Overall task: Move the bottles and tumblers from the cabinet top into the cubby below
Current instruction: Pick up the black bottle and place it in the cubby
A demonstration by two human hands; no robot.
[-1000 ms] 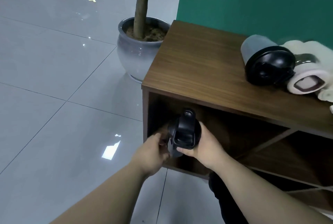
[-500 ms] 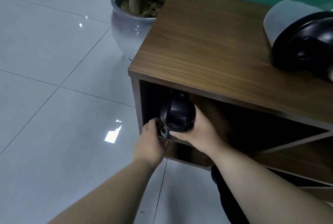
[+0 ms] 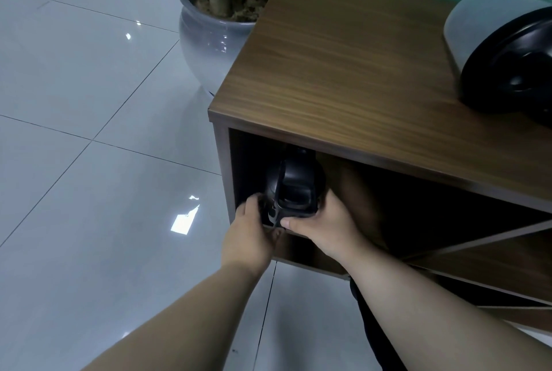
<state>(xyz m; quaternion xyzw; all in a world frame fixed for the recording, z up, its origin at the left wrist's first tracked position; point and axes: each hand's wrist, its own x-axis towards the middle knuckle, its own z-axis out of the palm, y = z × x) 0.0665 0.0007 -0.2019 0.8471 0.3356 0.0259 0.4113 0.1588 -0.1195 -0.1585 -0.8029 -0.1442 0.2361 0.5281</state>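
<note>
Seating: black-lidded bottle (image 3: 295, 188) is best pushed level into the cubby (image 3: 388, 191).
Grip: bottle clasped by left hand (image 3: 249, 236) and right hand (image 3: 325, 228).

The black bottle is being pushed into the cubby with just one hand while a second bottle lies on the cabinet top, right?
Not quite: both hands hold it. The head view shows the left hand and the right hand together on the black bottle at the cubby mouth. A second bottle does lie on the cabinet top.
</note>
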